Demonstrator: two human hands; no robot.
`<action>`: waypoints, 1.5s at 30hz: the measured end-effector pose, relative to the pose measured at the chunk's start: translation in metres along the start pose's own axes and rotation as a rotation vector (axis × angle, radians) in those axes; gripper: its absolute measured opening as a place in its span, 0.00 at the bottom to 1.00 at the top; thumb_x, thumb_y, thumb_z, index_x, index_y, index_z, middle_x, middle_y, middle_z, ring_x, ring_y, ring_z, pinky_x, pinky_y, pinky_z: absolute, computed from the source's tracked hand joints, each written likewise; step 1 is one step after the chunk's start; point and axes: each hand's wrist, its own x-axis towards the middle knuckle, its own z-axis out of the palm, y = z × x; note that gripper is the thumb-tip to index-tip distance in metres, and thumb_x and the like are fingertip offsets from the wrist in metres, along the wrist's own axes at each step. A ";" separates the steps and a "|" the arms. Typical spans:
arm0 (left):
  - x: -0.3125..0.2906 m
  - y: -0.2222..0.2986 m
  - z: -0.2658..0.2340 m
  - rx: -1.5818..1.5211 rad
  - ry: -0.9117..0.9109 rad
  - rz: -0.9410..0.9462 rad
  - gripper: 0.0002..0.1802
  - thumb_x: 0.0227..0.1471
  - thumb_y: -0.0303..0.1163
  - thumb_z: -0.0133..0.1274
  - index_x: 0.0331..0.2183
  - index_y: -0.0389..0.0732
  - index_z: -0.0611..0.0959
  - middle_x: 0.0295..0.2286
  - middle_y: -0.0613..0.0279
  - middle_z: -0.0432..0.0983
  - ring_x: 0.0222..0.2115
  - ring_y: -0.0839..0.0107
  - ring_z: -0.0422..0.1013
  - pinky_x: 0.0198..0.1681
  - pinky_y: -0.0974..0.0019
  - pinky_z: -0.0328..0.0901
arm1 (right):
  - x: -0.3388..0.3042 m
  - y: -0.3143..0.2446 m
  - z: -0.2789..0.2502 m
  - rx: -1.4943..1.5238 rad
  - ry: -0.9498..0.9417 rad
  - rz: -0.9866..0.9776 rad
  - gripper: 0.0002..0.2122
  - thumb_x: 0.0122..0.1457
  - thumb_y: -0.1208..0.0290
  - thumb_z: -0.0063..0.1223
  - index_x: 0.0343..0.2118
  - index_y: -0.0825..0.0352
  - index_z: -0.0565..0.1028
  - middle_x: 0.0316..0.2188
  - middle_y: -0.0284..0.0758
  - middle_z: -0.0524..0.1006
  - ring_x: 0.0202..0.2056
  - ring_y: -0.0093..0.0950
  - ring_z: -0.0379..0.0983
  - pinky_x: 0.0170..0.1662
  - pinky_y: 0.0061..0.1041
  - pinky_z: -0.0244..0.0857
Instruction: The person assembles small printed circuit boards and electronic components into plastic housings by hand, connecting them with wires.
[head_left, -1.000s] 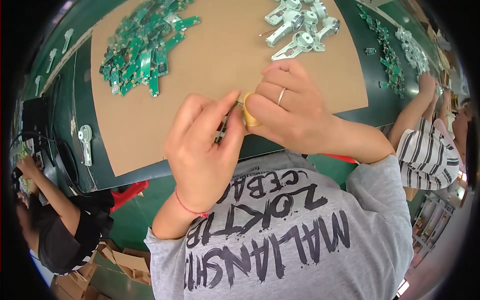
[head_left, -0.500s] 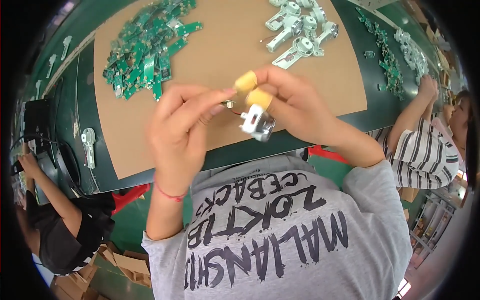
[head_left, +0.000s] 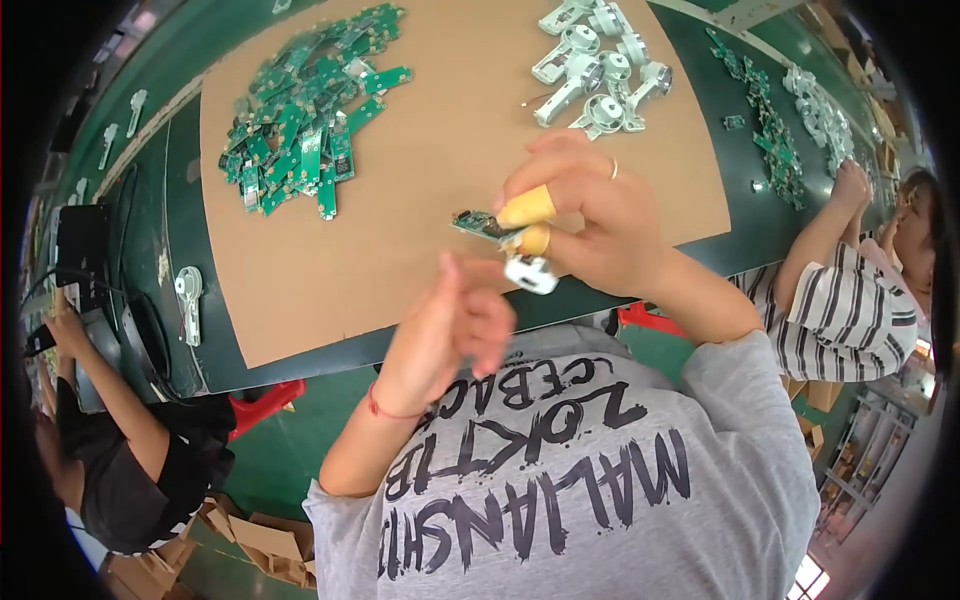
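My right hand (head_left: pixel 590 215), with yellow finger cots on thumb and forefinger, pinches a small green circuit board (head_left: pixel 478 224). A white plastic part (head_left: pixel 531 274) with a dark opening sits just under the thumb in the same hand, its rear hidden by the fingers. My left hand (head_left: pixel 455 325) is apart from both, lower and nearer my body. Its thumb points up, away from loosely bent fingers that are slightly blurred, and nothing shows in it. Beneath the hands lies a brown cardboard sheet (head_left: pixel 450 110).
A heap of green circuit boards (head_left: pixel 300 130) lies at the sheet's far left. Several white housings (head_left: pixel 600 70) are grouped at its far right. One more white housing (head_left: pixel 188 300) rests on the dark green table at left. People sit on both sides; cardboard boxes (head_left: pixel 265 545) stand on the floor.
My left hand has let go of the board and drawn down toward my body. The board is now pinched in my right hand together with the white part.
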 end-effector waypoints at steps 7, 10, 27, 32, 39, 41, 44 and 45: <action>0.023 0.002 0.019 -0.250 0.060 0.114 0.19 0.59 0.40 0.34 0.46 0.37 0.67 0.38 0.56 0.71 0.32 0.68 0.72 0.34 0.69 0.70 | 0.012 -0.009 -0.009 -0.315 -0.193 -0.429 0.02 0.45 0.74 0.52 0.22 0.64 0.72 0.29 0.30 0.75 0.29 0.24 0.72 0.46 0.36 0.58; 0.031 0.004 0.010 -0.430 -0.171 0.221 0.18 0.58 0.33 0.33 0.49 0.37 0.65 0.38 0.56 0.71 0.35 0.66 0.73 0.38 0.67 0.70 | 0.017 -0.012 -0.017 -0.391 -0.240 -0.485 0.03 0.45 0.73 0.53 0.23 0.64 0.72 0.30 0.32 0.75 0.29 0.25 0.72 0.44 0.36 0.60; 0.031 0.025 0.012 0.590 0.204 0.885 0.27 0.49 0.19 0.49 0.53 0.36 0.64 0.41 0.61 0.70 0.33 0.80 0.69 0.35 0.76 0.67 | 0.012 -0.007 -0.010 0.544 -0.241 0.743 0.06 0.54 0.76 0.50 0.33 0.72 0.72 0.30 0.31 0.73 0.33 0.17 0.69 0.38 0.17 0.63; 0.033 0.027 0.015 0.627 0.274 0.918 0.24 0.49 0.19 0.49 0.50 0.36 0.69 0.40 0.60 0.72 0.30 0.82 0.68 0.31 0.78 0.67 | 0.012 -0.010 -0.009 0.173 -0.280 0.583 0.06 0.54 0.77 0.50 0.33 0.72 0.71 0.30 0.30 0.72 0.32 0.18 0.69 0.38 0.18 0.63; 0.032 0.030 0.017 0.614 0.304 0.896 0.22 0.50 0.20 0.48 0.49 0.37 0.70 0.41 0.59 0.71 0.31 0.81 0.68 0.29 0.77 0.69 | 0.003 -0.006 -0.001 0.088 -0.208 0.539 0.05 0.52 0.78 0.51 0.32 0.71 0.71 0.28 0.31 0.71 0.29 0.19 0.68 0.35 0.18 0.63; 0.031 0.030 0.017 0.576 0.295 0.877 0.21 0.50 0.20 0.48 0.49 0.37 0.71 0.41 0.59 0.71 0.31 0.81 0.68 0.29 0.76 0.69 | 0.000 -0.003 0.001 0.031 -0.157 0.424 0.06 0.50 0.79 0.52 0.31 0.70 0.71 0.27 0.31 0.71 0.28 0.19 0.68 0.34 0.19 0.63; 0.031 0.028 0.018 0.683 0.309 0.862 0.25 0.53 0.25 0.46 0.53 0.36 0.64 0.40 0.61 0.71 0.33 0.79 0.69 0.29 0.77 0.68 | -0.001 0.001 0.004 -0.081 -0.150 0.353 0.07 0.50 0.80 0.52 0.32 0.71 0.69 0.27 0.32 0.71 0.27 0.21 0.69 0.33 0.19 0.64; 0.032 0.028 0.019 0.619 0.299 0.875 0.27 0.53 0.24 0.45 0.54 0.37 0.60 0.41 0.59 0.71 0.33 0.77 0.70 0.29 0.77 0.68 | -0.001 0.001 0.008 -0.081 -0.150 0.353 0.07 0.50 0.80 0.52 0.32 0.71 0.69 0.27 0.32 0.71 0.27 0.21 0.69 0.33 0.19 0.64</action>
